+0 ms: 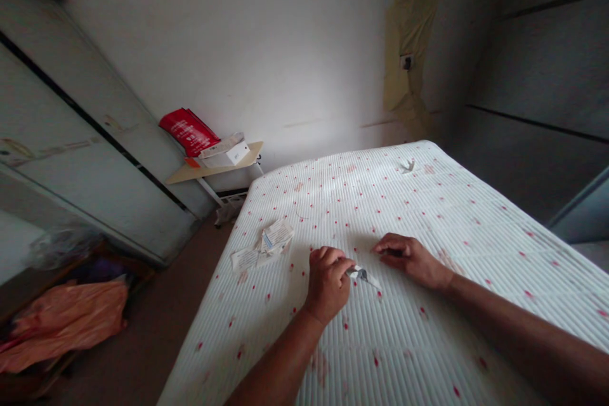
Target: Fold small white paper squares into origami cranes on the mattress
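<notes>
My left hand [328,282] is closed around the end of a small folded piece of paper [362,274], just above the mattress. The paper is whitish with a dark grey patch, and a thin pointed tip sticks out to the right. My right hand [409,259] hovers a short way to the right. Its fingers are bent, with a gap between them, and no object shows in it. Torn newspaper pieces [276,236] lie on the mattress to the left of my left hand. Farther back on the mattress is a small folded paper shape [408,167] with pointed ends.
The white ribbed mattress [380,342] with red spots fills the middle. A small table [209,171] at the back left bears a red bag [189,130] and a white box [233,153]. On the left are a grey cabinet [95,108] and an orange cloth or bag [71,311].
</notes>
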A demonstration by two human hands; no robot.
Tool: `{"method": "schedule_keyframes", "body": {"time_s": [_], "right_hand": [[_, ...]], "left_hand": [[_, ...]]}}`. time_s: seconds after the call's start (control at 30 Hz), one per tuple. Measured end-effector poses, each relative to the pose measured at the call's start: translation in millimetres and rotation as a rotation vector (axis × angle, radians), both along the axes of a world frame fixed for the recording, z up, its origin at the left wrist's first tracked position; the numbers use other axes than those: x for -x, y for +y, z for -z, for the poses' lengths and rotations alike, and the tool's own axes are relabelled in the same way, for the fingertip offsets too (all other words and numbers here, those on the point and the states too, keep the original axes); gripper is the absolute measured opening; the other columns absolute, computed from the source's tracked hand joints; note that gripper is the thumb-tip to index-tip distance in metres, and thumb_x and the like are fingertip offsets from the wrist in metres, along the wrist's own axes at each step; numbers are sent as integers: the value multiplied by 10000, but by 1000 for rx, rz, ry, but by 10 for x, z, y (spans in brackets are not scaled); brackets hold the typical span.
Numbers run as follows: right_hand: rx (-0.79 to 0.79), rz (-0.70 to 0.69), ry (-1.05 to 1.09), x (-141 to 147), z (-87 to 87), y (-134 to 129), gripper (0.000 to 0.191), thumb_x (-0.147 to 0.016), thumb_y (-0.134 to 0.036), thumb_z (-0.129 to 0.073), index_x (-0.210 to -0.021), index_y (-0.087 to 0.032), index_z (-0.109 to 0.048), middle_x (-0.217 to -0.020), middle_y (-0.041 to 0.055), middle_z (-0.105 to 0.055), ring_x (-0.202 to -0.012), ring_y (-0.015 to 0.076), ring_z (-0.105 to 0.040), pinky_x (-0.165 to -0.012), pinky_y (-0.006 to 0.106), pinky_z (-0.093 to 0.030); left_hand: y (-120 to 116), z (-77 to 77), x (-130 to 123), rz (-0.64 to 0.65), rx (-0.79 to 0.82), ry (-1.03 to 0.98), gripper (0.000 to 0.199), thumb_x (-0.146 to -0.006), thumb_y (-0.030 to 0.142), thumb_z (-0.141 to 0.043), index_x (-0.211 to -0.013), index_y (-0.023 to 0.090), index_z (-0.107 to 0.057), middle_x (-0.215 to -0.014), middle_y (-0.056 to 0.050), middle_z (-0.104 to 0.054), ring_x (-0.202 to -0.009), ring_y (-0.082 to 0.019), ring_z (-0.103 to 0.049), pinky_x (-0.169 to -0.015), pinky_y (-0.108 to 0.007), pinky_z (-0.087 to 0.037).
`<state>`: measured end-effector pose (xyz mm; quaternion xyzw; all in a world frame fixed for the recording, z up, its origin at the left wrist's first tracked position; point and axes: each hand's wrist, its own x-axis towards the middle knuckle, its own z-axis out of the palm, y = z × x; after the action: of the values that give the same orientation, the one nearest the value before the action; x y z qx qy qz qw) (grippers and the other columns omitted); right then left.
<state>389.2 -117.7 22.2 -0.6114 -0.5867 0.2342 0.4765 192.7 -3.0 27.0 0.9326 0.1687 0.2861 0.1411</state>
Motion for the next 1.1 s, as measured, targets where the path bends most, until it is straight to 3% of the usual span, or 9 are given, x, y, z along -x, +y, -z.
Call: {"method": "schedule_keyframes", "body": {"time_s": [0.2,0.37,0.73,0.93,1.1], "right_hand": [[10,-209,46,36,-118,148,247,-705,-136,-631,-939,-209,-658,-1119,66,-547,-1040,186,-529,-879,361,-440],[20,-239,-2,139,-145,220,274,-665,-74,-643,-902,-210,-665,-1175,72,-527,-1132,208,-478,-950,409,-395],[-5,-241,-256,113,-113,193,308,-659,-65,-638,-945,-174,-669,-1189,106,-536,-1112,233,-502,-921,395,-419],[-79,-196,-484,90,-65,161,212,-697,-163,-665,-909,-162,-685,-1141,130,-583,-1060,254,-532,-926,429,-395],[-103,-148,-497,104,-8,157,140,-698,-193,-684,-837,-175,-689,-1112,117,-607,-1009,251,-553,-846,394,-437]], "left_hand": [[-145,-36,108,-48,176,20,281,-595,76,-566,-832,206,-642,-867,-28,-594,-891,-199,-512,-849,-365,-362],[-162,-2,37,-105,159,60,129,-662,148,-610,-756,222,-659,-809,-10,-596,-860,-183,-520,-821,-344,-355],[-119,-38,-233,-131,90,66,101,-657,110,-633,-657,211,-645,-778,1,-598,-840,-165,-520,-795,-323,-350],[-95,-53,-194,-157,104,60,185,-648,140,-648,-814,220,-630,-839,-7,-613,-886,-189,-521,-817,-342,-353],[-144,-9,-147,-193,153,119,125,-633,140,-632,-735,211,-630,-806,-6,-612,-857,-186,-531,-787,-327,-366]]}}
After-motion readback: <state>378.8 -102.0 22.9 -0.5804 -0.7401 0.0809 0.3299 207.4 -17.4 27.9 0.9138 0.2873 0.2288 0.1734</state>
